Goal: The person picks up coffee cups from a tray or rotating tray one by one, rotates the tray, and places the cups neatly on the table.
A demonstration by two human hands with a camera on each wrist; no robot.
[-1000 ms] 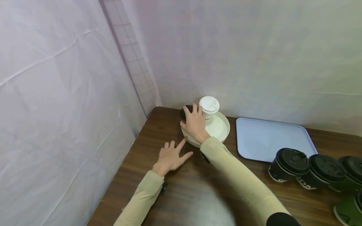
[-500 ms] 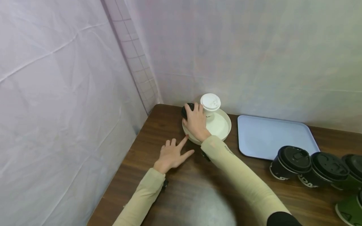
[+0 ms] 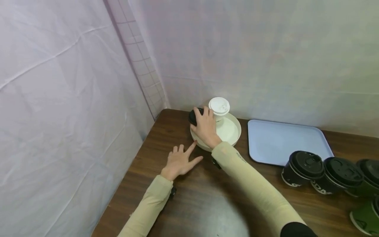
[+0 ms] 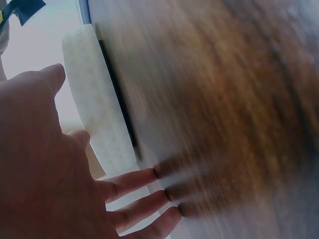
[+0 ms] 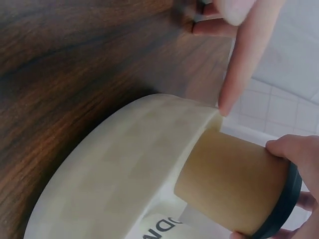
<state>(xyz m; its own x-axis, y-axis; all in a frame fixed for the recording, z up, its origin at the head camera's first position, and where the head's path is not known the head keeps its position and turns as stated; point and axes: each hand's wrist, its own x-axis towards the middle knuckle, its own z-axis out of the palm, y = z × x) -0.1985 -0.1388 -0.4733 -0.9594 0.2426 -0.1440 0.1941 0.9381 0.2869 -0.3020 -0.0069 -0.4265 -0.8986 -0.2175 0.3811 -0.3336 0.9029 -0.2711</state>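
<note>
My right hand (image 3: pixel 205 127) grips a brown paper cup (image 5: pixel 227 181) by its black lid (image 5: pixel 281 206) from above. In the right wrist view the cup's base is down inside the rim of a round cream tray (image 5: pixel 114 164); whether it bears on the tray floor I cannot tell. Beside it in the tray stands a white cup with a white lid (image 3: pixel 219 106). My left hand (image 3: pixel 177 163) is spread low over the table in front of the tray, its index fingertip at the rim. In the left wrist view the other fingertips (image 4: pixel 172 211) are at the tabletop.
A flat light-blue rectangular tray (image 3: pixel 287 141) lies to the right of the round one. Several black-lidded cups stand at the right, among them a black cup (image 3: pixel 299 176) and a green cup (image 3: pixel 365 214). White fabric (image 3: pixel 74 98) hangs along the table's left and back.
</note>
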